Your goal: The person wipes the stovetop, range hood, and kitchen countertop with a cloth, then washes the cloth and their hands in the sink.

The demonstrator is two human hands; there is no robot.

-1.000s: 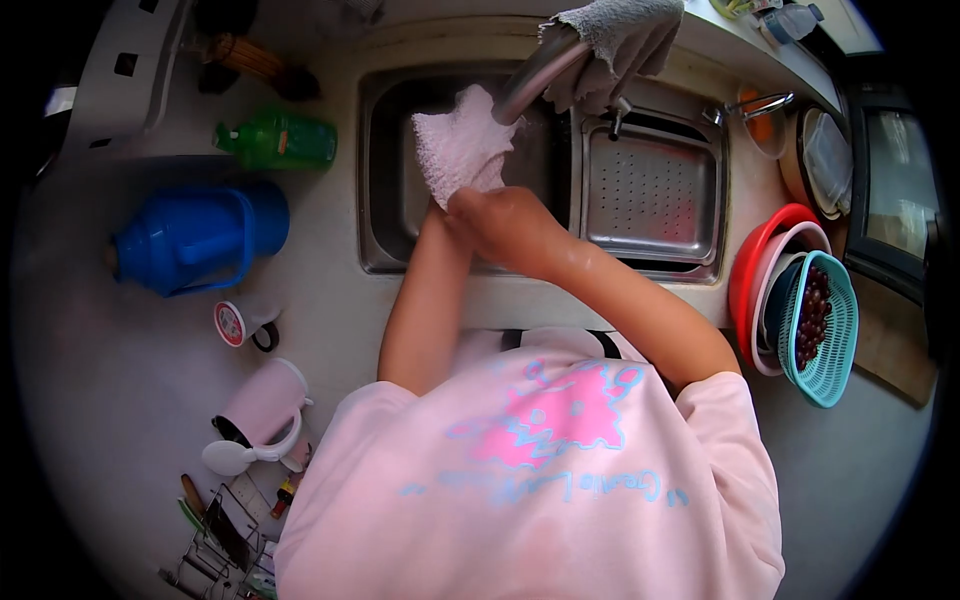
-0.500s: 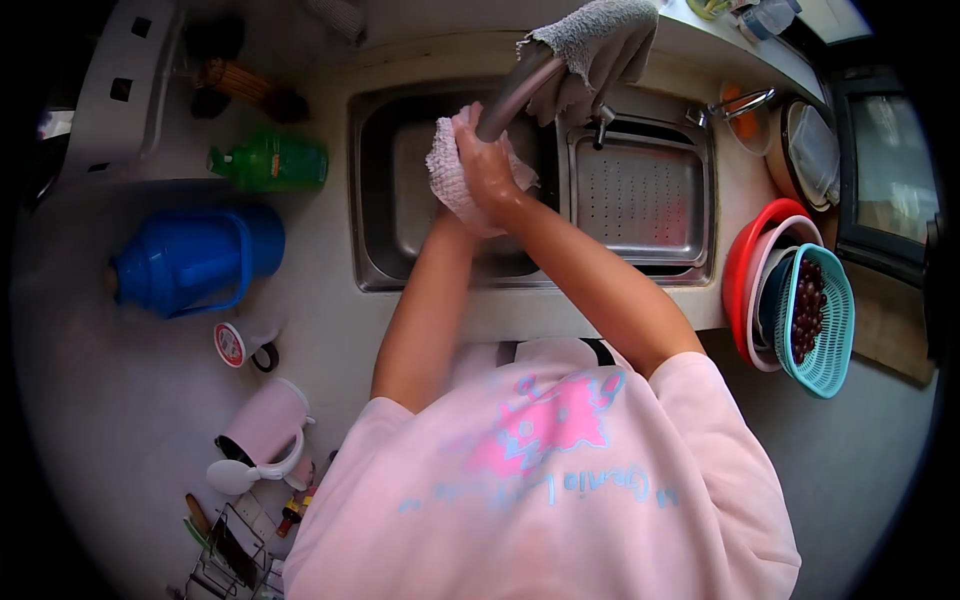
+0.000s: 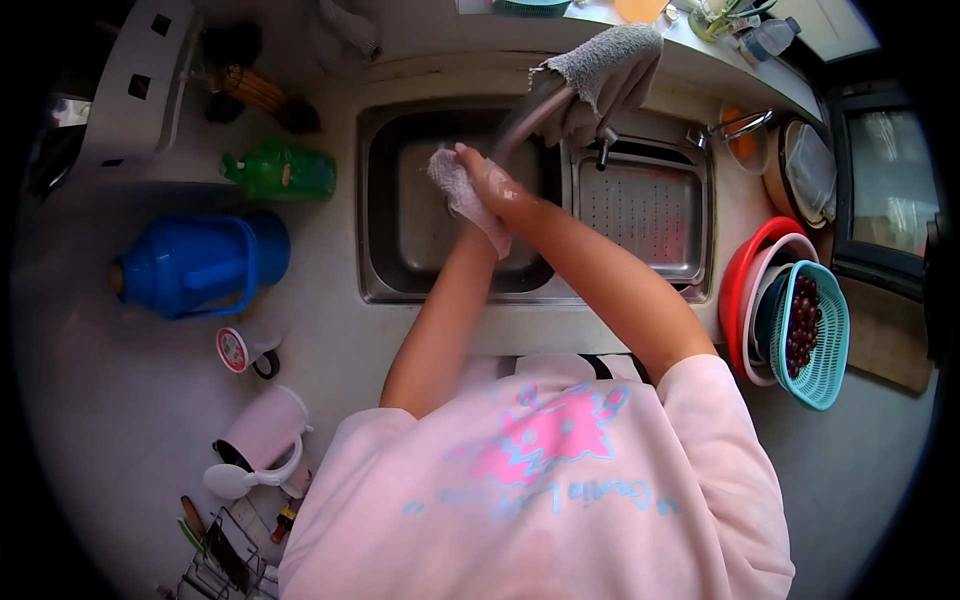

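Over the left basin of the steel sink (image 3: pixel 368 240), a pale pink waffle-textured cloth (image 3: pixel 457 190) lies around my left hand and hides its fingers; only the wrist side of my left hand (image 3: pixel 483 238) shows. Across the cloth from the right, my right hand (image 3: pixel 503 192) is closed on it, thumb side up, with what looks like white foam or water near the wrist. Just above my hands is the curved faucet (image 3: pixel 535 120), with a grey towel (image 3: pixel 605 75) draped over it.
A perforated steel tray (image 3: pixel 640 215) covers the right basin. Stacked basins (image 3: pixel 742 290) and a turquoise basket (image 3: pixel 828 345) holding dark red fruit stand at right. On the left are a green bottle (image 3: pixel 285 170), blue thermos (image 3: pixel 195 265), white cup (image 3: pixel 240 350) and pink kettle (image 3: pixel 265 430).
My hands and the cloth have shifted slightly toward my body, away from the faucet. The cloth now looks narrower and more bunched. The whole view has also shifted a little.
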